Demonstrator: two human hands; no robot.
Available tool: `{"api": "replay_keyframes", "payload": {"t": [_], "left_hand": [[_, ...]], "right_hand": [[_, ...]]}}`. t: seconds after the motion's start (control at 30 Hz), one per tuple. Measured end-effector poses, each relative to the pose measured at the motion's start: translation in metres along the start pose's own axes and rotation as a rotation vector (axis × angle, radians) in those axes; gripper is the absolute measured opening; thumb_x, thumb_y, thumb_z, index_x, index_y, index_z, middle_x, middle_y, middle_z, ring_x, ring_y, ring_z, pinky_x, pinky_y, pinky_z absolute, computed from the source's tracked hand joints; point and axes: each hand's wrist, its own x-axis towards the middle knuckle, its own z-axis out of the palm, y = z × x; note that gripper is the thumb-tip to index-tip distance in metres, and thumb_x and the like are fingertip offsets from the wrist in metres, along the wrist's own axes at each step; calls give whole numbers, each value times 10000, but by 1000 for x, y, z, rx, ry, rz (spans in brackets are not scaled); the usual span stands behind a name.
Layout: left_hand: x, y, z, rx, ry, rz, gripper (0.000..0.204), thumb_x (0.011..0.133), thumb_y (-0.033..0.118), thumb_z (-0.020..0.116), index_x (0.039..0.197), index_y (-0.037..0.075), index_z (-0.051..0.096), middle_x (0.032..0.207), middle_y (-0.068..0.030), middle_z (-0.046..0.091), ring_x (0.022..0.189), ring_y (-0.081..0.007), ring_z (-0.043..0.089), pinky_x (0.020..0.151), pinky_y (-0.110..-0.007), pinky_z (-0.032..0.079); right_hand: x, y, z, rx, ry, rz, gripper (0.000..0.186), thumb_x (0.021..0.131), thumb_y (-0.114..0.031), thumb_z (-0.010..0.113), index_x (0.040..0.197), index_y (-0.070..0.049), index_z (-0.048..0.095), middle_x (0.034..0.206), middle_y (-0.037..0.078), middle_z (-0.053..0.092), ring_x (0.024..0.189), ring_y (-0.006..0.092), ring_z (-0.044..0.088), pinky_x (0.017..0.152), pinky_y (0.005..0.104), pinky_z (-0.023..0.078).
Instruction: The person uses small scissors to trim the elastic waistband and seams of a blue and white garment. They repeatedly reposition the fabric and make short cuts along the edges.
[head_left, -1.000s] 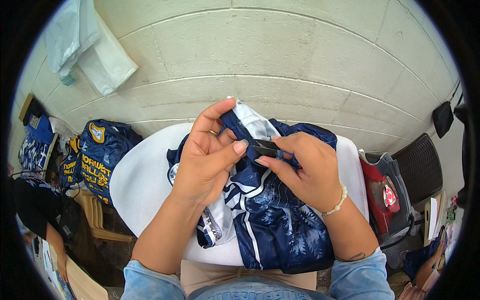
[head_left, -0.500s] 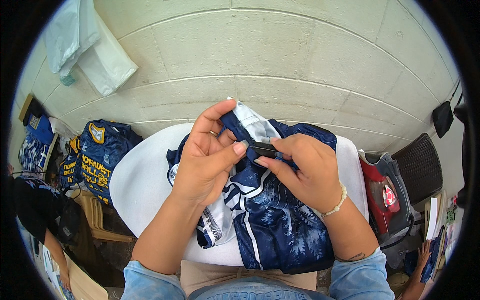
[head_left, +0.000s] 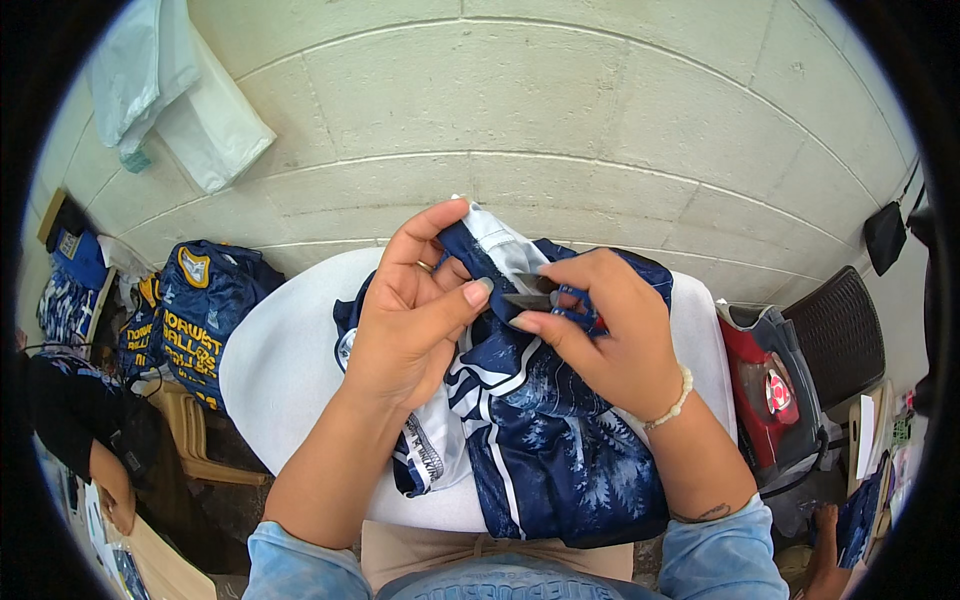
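A navy jersey garment (head_left: 570, 460) with white stripes and a pale tree print lies bunched on a white padded board (head_left: 290, 330). Between thumb and fingers, my left hand (head_left: 415, 310) pinches a navy and white edge of it, raised off the board. My right hand (head_left: 620, 330) grips a pair of thread snips (head_left: 535, 292) with dark blades and blue handles. Their blades are parted and point left, at the raised edge close to my left thumb. Whether they touch a thread is too small to tell.
To the right stands a red and grey iron (head_left: 765, 380) with a cord. Folded navy jerseys with yellow lettering (head_left: 205, 320) are stacked at the left. Another person's arm (head_left: 112, 485) shows at lower left, and another hand (head_left: 825, 540) at lower right. Plastic bags (head_left: 205, 120) hang on the wall.
The snips' blades, closed together before, are now parted. My left hand keeps its pinch on the garment edge. The other people's hands at both sides have shifted.
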Motion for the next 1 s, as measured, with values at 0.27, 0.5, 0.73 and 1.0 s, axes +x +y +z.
{"api": "replay_keyframes", "payload": {"t": [0.27, 0.5, 0.73, 1.0], "left_hand": [[-1, -1, 0, 3, -39, -3, 590, 833, -131, 588, 1365, 15, 379, 1227, -103, 489, 1109, -163, 550, 952, -301, 487], [-2, 0, 0, -2, -34, -29, 582, 839, -121, 595, 1362, 15, 380, 1227, -101, 497, 1101, -162, 558, 954, -301, 486], [0, 0, 0, -2, -28, -19, 593, 837, -114, 600, 1370, 19, 374, 1223, -96, 491, 1073, -158, 559, 933, -298, 492], [-1, 1, 1, -14, -11, -33, 601, 834, -119, 597, 1373, 23, 373, 1217, -91, 491, 1053, -153, 558, 916, -298, 498]], "right_hand": [[-3, -1, 1, -91, 38, -71, 282, 702, -174, 815, 879, -28, 652, 714, 88, 626, 583, 226, 600, 519, 302, 465], [-2, 1, 1, -113, 25, -113, 257, 715, -174, 805, 863, -32, 652, 713, 92, 624, 592, 230, 611, 520, 306, 473], [-2, 0, 0, -32, 49, -26, 287, 707, -160, 813, 891, -25, 640, 724, 92, 616, 584, 227, 602, 515, 295, 465], [-2, 1, 1, -61, 7, -51, 325, 696, -187, 825, 910, -28, 639, 719, 83, 606, 597, 211, 601, 523, 294, 466]]}}
